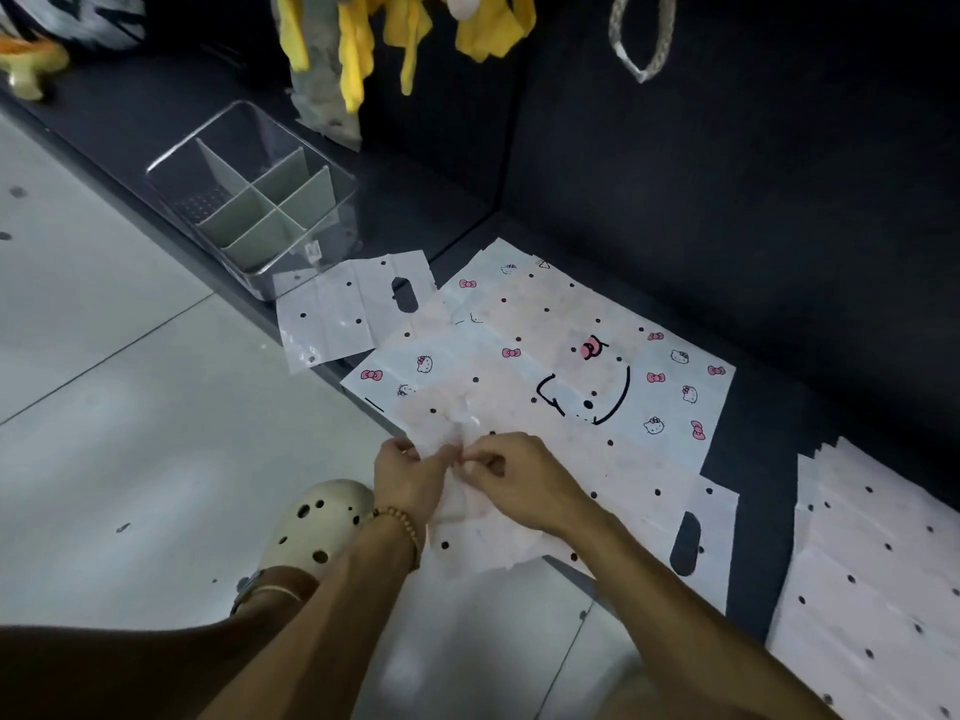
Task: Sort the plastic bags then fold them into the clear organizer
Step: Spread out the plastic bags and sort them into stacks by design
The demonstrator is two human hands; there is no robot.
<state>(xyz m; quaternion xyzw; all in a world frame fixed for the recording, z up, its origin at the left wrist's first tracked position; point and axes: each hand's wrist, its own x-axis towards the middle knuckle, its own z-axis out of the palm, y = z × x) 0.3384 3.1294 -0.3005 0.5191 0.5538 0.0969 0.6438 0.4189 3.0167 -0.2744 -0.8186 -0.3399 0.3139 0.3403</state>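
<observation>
A pale pink plastic bag with black dots (540, 459) lies on top of a spread pile at the edge of the dark platform (675, 226). My left hand (410, 475) and my right hand (519, 480) both pinch its crumpled near edge, fingertips almost touching. Under it lies a white bag with cat faces and pink bows (670, 376). A small white dotted bag with a cut-out handle (337, 314) rests to the left. The clear organizer (249, 194), with grey-green dividers and nothing in its compartments, stands behind that bag. More pink dotted bags (872, 563) lie at the right.
Yellow and grey bags (358, 49) hang at the top centre, beside a woven loop handle (644, 39). An orange and green object (31, 65) sits at the far left. White floor tiles (130, 407) lie left of the platform, with my cream clog (317, 522) on them.
</observation>
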